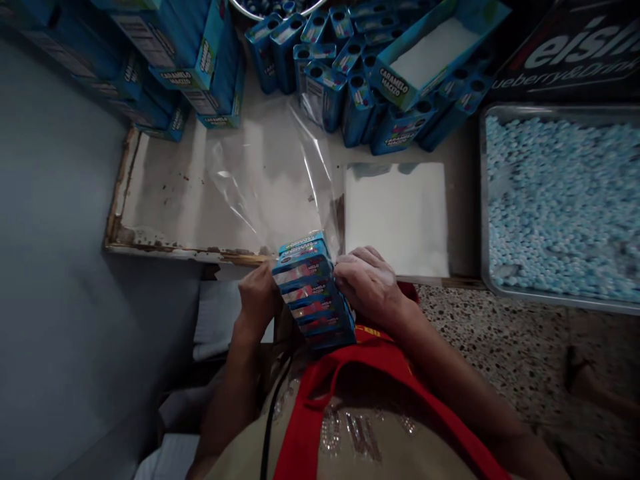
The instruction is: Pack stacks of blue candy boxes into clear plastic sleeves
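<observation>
Boxes (317, 297) stacked at the worktop's (170, 213) near edge, between left hand (257, 297) and right hand (373, 283); curled fingers (345, 272) apparently grip clear film (317, 157) to hold it snug.

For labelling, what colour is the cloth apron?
Red apron with yellow print, clearest in the head view.

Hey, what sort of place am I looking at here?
Probably a small candy-packing workroom: there's a metal tray of pale blue candies, stacked blue cardboard "Caramelo Macizo" boxes, and a clear plastic bag around the boxes being handled.
</observation>
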A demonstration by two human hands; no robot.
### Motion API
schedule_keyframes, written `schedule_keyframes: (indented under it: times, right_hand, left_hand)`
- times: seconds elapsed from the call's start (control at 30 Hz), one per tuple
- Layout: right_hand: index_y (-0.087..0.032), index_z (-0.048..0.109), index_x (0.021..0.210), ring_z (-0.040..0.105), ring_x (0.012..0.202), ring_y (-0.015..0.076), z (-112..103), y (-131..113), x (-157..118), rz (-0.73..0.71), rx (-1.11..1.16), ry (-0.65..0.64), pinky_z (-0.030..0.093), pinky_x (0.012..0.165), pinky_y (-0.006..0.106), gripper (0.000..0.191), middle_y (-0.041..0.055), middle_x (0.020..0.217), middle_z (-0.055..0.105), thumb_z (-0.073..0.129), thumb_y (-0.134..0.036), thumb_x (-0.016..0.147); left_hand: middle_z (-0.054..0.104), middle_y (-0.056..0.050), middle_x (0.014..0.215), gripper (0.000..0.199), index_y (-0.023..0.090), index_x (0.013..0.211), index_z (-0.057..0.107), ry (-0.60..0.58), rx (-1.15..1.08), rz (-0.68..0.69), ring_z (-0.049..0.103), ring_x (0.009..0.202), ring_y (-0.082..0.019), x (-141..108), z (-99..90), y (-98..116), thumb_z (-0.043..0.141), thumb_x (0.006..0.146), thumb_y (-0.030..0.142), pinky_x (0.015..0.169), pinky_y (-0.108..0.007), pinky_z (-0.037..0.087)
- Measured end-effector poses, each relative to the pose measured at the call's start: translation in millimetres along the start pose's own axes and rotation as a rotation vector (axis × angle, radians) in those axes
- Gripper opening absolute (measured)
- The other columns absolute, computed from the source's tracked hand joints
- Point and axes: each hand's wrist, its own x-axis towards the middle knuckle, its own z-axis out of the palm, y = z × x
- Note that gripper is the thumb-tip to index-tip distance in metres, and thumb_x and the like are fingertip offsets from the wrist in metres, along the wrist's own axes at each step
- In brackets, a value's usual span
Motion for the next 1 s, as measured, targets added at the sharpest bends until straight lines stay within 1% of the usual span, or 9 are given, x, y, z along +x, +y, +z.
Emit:
schedule_keyframes:
  times: [0.17,0.33,0.47,0.57,0.67,0.73,0.87,0.93,1.0]
  right_hand:
    - [-0.024,0.057,0.087,0.051,0.073,0.0165,-19,2,-12,-0.027,-0.007,0.024,0.041,0.076,0.032,0.021,-0.0014,0.071,0.063,0.050,-0.015,0.104]
    - [-0.024,0.052,0.078,0.051,0.069,0.0162,-42,-6,-52,0.094,-0.142,0.112,0.043,0.073,0.031,0.025,-0.0014,0.067,0.062,0.054,-0.015,0.101]
    - [-0.025,0.056,0.081,0.057,0.069,0.0170,-38,5,-80,0.218,-0.227,0.184,0.046,0.071,0.032,0.020,-0.0003,0.070,0.067,0.056,-0.016,0.100]
    - [-0.025,0.056,0.090,0.059,0.068,0.0163,-28,23,-88,0.154,-0.249,0.324,0.048,0.069,0.031,0.014,-0.0016,0.074,0.070,0.057,-0.015,0.099]
    - [-0.025,0.060,0.097,0.062,0.068,0.0136,-25,33,-87,0.098,-0.325,0.373,0.048,0.069,0.029,0.009,-0.0016,0.078,0.072,0.063,-0.016,0.098]
    - [-0.024,0.063,0.101,0.063,0.070,0.0134,-29,33,-85,0.071,-0.372,0.379,0.049,0.072,0.029,0.010,-0.0003,0.081,0.074,0.069,-0.018,0.096]
    - [-0.024,0.068,0.108,0.069,0.082,0.0163,-44,25,-80,0.035,-0.311,0.332,0.053,0.080,0.032,0.015,0.0029,0.091,0.078,0.071,-0.017,0.095]
    - [-0.024,0.068,0.108,0.071,0.083,0.0161,-49,19,-81,0.021,-0.251,0.293,0.054,0.081,0.032,0.014,0.0030,0.092,0.079,0.068,-0.015,0.097]
    - [-0.023,0.068,0.110,0.073,0.086,0.0164,-51,13,-86,0.021,-0.198,0.265,0.056,0.083,0.033,0.015,0.0036,0.094,0.080,0.066,-0.014,0.098]
  left_hand:
    - [0.067,-0.008,0.074,0.018,0.018,0.082,0.065,-0.034,-0.095,0.079,0.065,0.065,-0.019,0,-9.8,21,0.054,0.096,0.022,0.059,-0.029,0.037]
    - [0.070,-0.006,0.076,0.028,0.018,0.090,0.065,0.010,-0.193,0.192,0.065,0.065,-0.016,16,-1.8,54,0.045,0.106,0.028,0.060,-0.028,0.037]
    - [0.070,-0.005,0.074,0.029,0.018,0.087,0.065,-0.011,-0.181,0.193,0.063,0.063,-0.016,21,13.7,77,0.046,0.107,0.028,0.058,-0.029,0.034]
    - [0.070,-0.005,0.073,0.030,0.018,0.083,0.063,0.013,-0.138,0.120,0.064,0.064,-0.017,20,21.2,90,0.047,0.106,0.026,0.058,-0.029,0.034]
    - [0.072,-0.006,0.078,0.027,0.018,0.088,0.065,0.144,-0.178,0.035,0.068,0.071,-0.017,19,19.0,95,0.050,0.106,0.029,0.063,-0.027,0.040]
    - [0.074,-0.007,0.082,0.026,0.017,0.093,0.067,0.244,-0.201,0.034,0.071,0.076,-0.018,22,12.4,95,0.052,0.107,0.034,0.067,-0.027,0.043]
    - [0.071,-0.005,0.075,0.028,0.017,0.087,0.066,0.345,-0.162,0.244,0.069,0.070,-0.016,32,-6.9,93,0.051,0.108,0.028,0.066,-0.027,0.043]
    - [0.069,-0.004,0.071,0.029,0.018,0.082,0.064,0.337,-0.139,0.326,0.067,0.066,-0.015,31,-15.4,90,0.050,0.107,0.022,0.066,-0.027,0.043]
    - [0.068,-0.003,0.071,0.029,0.019,0.080,0.064,0.311,-0.132,0.359,0.065,0.064,-0.015,23,-19.4,86,0.052,0.106,0.021,0.065,-0.027,0.043]
